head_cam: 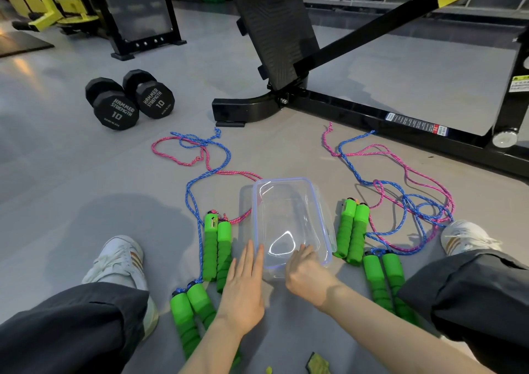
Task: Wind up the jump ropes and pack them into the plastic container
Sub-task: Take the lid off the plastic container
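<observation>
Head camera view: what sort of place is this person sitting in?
Most likely a gym: two black dumbbells lie on the grey floor, a black-and-yellow weight machine stands behind them, and jump ropes are spread around.

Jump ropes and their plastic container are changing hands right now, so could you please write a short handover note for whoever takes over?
Left hand: open, straight fingers against the plastic container at its near left side.
Right hand: fingers curled over the container's near rim.
Container: on the floor between the person's legs, empty.
Ropes: left jump ropes and right jump ropes lie loose, pink and blue cords tangled; green foam handles sit in pairs, two pairs each side of the container.
Done: nothing wound or packed.
Left: wind each rope, then pack them all.
</observation>
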